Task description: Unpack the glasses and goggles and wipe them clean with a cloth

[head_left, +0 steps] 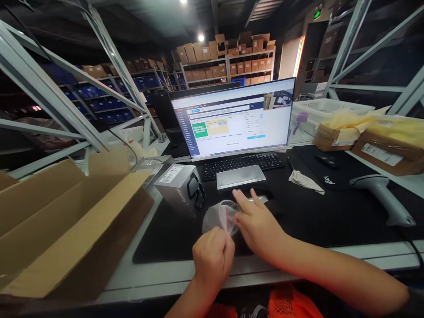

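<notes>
My left hand point(213, 256) is closed, pinching the near edge of a small clear plastic bag point(221, 216) that lies over the black desk mat point(298, 216). My right hand point(256, 223) rests on the bag's right side with its fingers stretched out forward, the fingertips reaching a dark mouse-like object point(261, 197) behind it. A grey product box point(180, 187) with a white label and a glasses picture stands just left of the bag.
An open cardboard carton point(66, 221) fills the left. Behind are a keyboard point(243, 164), a lit monitor point(233, 117), a crumpled paper scrap point(304, 180), a black mouse point(326, 161) and a grey barcode scanner point(380, 194). Brown parcels point(384, 152) and a white crate point(326, 108) sit right.
</notes>
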Demonstrator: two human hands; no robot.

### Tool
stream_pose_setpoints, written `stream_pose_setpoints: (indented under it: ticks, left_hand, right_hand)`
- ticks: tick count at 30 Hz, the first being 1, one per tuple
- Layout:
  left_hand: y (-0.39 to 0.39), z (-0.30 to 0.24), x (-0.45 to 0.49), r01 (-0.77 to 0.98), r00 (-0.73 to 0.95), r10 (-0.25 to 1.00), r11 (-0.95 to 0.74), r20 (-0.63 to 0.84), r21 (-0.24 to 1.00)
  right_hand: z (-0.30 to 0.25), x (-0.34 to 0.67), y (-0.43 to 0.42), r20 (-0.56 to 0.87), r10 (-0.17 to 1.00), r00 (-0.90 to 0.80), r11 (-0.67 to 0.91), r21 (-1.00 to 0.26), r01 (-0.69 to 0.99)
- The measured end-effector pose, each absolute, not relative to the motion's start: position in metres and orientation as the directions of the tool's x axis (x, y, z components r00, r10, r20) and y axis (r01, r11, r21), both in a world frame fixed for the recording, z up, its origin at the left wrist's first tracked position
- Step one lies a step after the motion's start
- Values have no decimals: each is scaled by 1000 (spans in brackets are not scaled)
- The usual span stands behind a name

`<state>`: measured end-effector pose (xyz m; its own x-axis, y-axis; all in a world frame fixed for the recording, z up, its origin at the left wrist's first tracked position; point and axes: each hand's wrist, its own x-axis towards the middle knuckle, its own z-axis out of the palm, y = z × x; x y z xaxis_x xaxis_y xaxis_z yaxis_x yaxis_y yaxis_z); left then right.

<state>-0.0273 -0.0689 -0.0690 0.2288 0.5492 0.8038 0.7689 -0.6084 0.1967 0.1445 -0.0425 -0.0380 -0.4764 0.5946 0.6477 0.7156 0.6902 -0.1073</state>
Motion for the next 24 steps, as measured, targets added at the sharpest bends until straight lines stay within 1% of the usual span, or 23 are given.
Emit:
stream_pose_setpoints:
  ticks: [2,4,6,8,9,11,13,14,16,18,19,20,21,22,24]
  left_hand:
    - [-69,-74,-29,726,190,526,-643,829,242]
    - [-69,-79,-32,698,162,513,-663,843,269]
    - [-70,-82,-34,685,178,487,-685,855,248]
    - [-70,-84,-34,665,235,446,-722,863,192]
    - [-70,-84,-34,657,263,430,-736,864,166]
    - [-70,-84,-33,656,289,422,-741,859,144]
    - [-72,-86,-36,661,264,452,-728,852,181]
    - [-74,-88,-38,660,226,475,-717,850,225]
    - [-77,-94,-42,659,87,551,-657,830,367]
    - [-78,-102,-43,662,-59,629,-556,775,503]
    - [-78,-105,-43,685,-97,653,-504,751,526]
    - [-77,-106,-42,723,-102,666,-461,739,515]
    - [-76,-107,-40,768,-82,667,-431,741,473]
    - [-75,-105,-38,813,-52,658,-409,751,415]
    - [-73,-100,-35,874,17,646,-381,763,303]
  right_hand:
    - [-37,140,-38,637,522,-567,722,24,691]
    - [-37,137,-34,599,484,-638,734,118,668]
    - [-39,133,-30,547,472,-691,743,174,646]
    - [-42,129,-25,497,468,-731,765,186,617]
    - [-43,127,-23,477,465,-745,783,171,598]
    - [-44,125,-18,428,481,-765,818,95,567]
    - [-41,128,-14,378,553,-743,810,-34,586]
    - [-38,130,-13,363,607,-707,782,-113,613]
    - [-34,137,-11,359,712,-604,700,-284,656]
    - [-32,143,-11,378,771,-512,636,-439,634]
    - [-32,145,-11,384,786,-485,619,-492,612]
    - [-32,146,-11,386,793,-471,608,-522,598]
    - [-34,146,-11,382,801,-460,598,-529,602]
    - [-35,146,-12,372,809,-455,587,-514,625]
    - [-37,142,-13,340,828,-446,559,-440,703]
